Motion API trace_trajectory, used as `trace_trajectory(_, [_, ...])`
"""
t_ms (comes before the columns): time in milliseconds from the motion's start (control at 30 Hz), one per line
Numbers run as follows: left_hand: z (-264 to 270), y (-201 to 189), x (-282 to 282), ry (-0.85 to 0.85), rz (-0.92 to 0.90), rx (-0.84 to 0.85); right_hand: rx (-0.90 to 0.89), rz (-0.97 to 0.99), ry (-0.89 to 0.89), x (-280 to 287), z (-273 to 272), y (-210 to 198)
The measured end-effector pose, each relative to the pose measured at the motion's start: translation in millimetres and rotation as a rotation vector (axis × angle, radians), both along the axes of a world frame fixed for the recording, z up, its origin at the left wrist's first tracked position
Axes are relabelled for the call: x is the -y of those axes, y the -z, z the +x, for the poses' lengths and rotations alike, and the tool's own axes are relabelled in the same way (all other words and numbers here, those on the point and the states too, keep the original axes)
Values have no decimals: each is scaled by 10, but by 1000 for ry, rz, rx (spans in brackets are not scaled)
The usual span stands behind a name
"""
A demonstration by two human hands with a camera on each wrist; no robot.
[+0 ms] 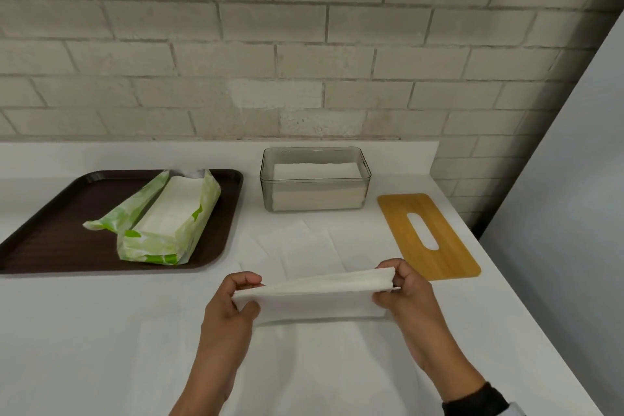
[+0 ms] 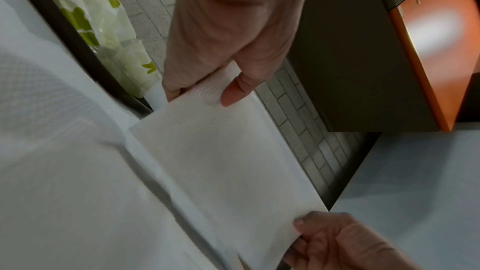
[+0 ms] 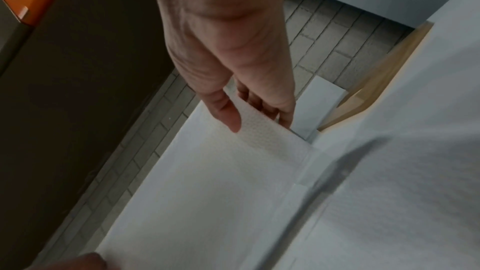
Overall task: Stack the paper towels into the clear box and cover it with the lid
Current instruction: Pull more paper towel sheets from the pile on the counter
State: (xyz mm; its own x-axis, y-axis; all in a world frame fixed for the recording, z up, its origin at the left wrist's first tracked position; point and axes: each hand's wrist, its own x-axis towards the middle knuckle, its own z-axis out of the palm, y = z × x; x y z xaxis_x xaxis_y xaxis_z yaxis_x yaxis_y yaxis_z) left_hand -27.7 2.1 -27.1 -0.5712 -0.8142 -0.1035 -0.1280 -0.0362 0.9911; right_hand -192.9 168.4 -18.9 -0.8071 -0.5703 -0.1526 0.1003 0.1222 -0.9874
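I hold a folded white paper towel (image 1: 314, 297) stretched between both hands above the counter. My left hand (image 1: 241, 294) pinches its left end, thumb on top (image 2: 233, 93). My right hand (image 1: 396, 284) pinches the right end (image 3: 259, 122). More unfolded towels (image 1: 304, 246) lie flat on the counter under and beyond it. The clear box (image 1: 366, 176) stands at the back, partly filled with stacked towels (image 1: 314, 170). Its wooden lid (image 1: 429, 236) with a slot lies flat to the right of the box.
A dark brown tray (image 1: 67, 240) at the left holds an opened green-and-white towel package (image 1: 169, 213). A brick wall runs behind the counter. The counter's right edge (image 1: 506, 284) slants close past the lid.
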Motion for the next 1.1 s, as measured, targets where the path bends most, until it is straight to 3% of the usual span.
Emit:
trace_trajectory(200, [-33, 38, -25, 44, 21, 54, 18, 240, -114, -19, -15, 131])
trace_trajectory(500, [-31, 17, -12, 57, -25, 98, -34, 234, -102, -70, -7, 128])
trace_trajectory(600, [33, -53, 40, 99, -64, 128, -34, 156, -79, -71, -34, -2])
trace_trajectory(733, [109, -218, 61, 379, -186, 242, -141, -26, -100, -58, -64, -445])
trace_trajectory(800, [38, -363, -63, 442, -252, 191, -225, -85, -173, 0, -1, -656])
trace_trajectory(933, [-210, -545, -306, 255, -133, -91, -293, -322, -38, 139, 61, -850])
trace_trajectory(1033, [-324, -489, -374, 95, -28, -212, -10, -443, 25, 201, 124, -682])
trace_trajectory(1100, [-362, -455, -421, 52, -18, -220, 75, -348, -57, 247, 271, -506])
